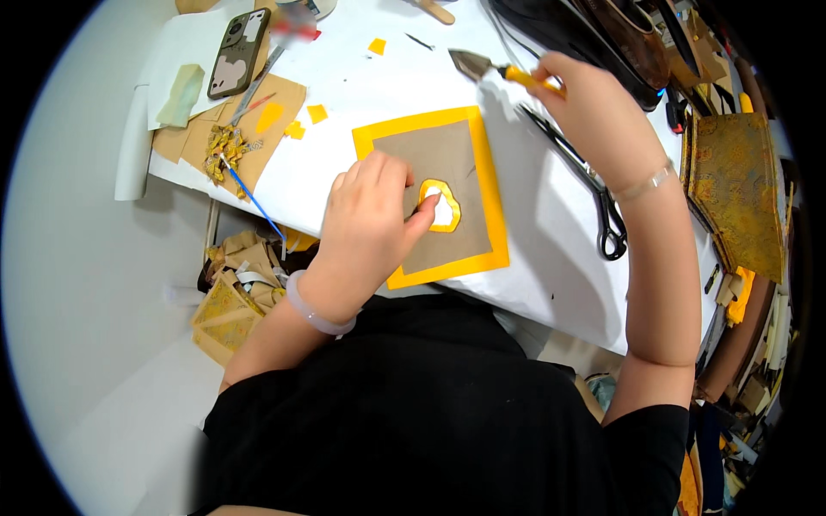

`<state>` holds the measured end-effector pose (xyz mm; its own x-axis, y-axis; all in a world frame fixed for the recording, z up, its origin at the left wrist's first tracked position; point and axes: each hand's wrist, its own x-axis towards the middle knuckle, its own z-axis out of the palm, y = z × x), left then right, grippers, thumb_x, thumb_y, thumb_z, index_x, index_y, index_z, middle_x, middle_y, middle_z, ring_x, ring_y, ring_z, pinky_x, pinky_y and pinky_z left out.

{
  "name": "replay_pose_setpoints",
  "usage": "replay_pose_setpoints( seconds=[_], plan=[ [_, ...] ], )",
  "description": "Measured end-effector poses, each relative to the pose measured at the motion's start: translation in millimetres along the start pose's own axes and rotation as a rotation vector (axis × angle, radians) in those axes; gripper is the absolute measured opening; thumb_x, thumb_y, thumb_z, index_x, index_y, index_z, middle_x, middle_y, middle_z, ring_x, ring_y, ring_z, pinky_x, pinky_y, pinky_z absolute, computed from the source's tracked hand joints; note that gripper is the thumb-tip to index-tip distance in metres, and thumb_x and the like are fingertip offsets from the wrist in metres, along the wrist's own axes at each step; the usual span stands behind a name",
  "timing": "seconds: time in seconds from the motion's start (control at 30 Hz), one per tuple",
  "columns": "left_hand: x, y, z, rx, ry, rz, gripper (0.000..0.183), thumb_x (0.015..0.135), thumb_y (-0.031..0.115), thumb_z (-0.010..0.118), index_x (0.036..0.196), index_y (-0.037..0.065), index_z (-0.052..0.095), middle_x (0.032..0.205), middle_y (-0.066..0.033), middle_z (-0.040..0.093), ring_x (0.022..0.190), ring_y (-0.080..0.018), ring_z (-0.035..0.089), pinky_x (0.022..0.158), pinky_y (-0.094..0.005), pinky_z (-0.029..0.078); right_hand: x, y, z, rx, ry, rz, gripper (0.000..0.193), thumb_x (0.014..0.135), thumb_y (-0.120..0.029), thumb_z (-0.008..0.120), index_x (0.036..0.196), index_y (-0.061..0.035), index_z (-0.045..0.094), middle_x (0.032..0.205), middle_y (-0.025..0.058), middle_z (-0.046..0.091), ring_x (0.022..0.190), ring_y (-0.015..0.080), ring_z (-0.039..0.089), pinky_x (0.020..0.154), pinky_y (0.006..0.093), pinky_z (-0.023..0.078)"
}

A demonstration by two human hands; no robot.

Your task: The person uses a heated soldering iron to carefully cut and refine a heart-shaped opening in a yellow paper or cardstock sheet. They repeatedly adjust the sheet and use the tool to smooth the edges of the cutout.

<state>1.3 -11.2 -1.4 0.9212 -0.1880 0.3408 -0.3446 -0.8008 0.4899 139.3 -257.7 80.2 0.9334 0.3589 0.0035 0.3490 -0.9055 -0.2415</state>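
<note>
Card, brown with a yellow border, lies flat on the white table. Left hand presses its thumb at the card's cut-out. Right hand, beyond the card, grips a yellow-handled knife. Scissors lie just right of the card.

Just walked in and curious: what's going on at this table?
A person presses their left hand on a brown card with a yellow border, fingertips by its yellow-edged cut-out hole. Their right hand holds a yellow-handled blade tool above the white table. Black scissors lie beside the card.
</note>
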Motion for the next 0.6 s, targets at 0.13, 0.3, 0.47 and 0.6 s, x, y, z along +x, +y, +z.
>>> replay_pose_setpoints(
  seconds=[0.13,0.3,0.47,0.6],
  plan=[
    [4,5,-8,0.021,-0.058,-0.014,0.032,0.083,0.011,0.088,0.097,0.004,0.060,0.093,-0.0113,0.062,0.086,-0.0319,0.064,0.078,-0.0423,0.051,5,9,2,-0.001,0.037,-0.060,0.020,0.106,-0.019,0.069,0.116,-0.0025,0.074,0.100,0.0220,0.078,0.095,0.0385,0.076,0.087,0.0432,0.061],
    [1,-2,-5,-0.025,-0.090,-0.081,0.030,0.084,0.010,0.087,0.097,0.004,0.061,0.094,-0.0116,0.062,0.087,-0.0323,0.064,0.077,-0.0432,0.051,11,4,3,-0.003,-0.007,-0.067,0.021,0.105,-0.020,0.069,0.115,-0.0015,0.073,0.104,0.0226,0.078,0.098,0.0391,0.076,0.088,0.0447,0.060],
    [4,2,-7,0.015,-0.112,-0.061,0.029,0.083,0.013,0.088,0.098,0.006,0.064,0.097,-0.0077,0.062,0.090,-0.0282,0.064,0.081,-0.0413,0.048,22,31,23,-0.185,0.197,-0.213,0.030,0.106,-0.022,0.072,0.127,-0.0003,0.070,0.106,0.0211,0.079,0.091,0.0338,0.077,0.084,0.0395,0.061],
    [7,2,-9,0.043,-0.120,-0.083,0.023,0.087,0.011,0.084,0.099,0.007,0.065,0.098,-0.0070,0.065,0.089,-0.0289,0.066,0.080,-0.0419,0.046,26,-10,5,-0.228,0.007,-0.068,0.021,0.101,-0.023,0.068,0.115,-0.0082,0.073,0.097,0.0234,0.077,0.095,0.0396,0.076,0.085,0.0481,0.060]
  ],
)
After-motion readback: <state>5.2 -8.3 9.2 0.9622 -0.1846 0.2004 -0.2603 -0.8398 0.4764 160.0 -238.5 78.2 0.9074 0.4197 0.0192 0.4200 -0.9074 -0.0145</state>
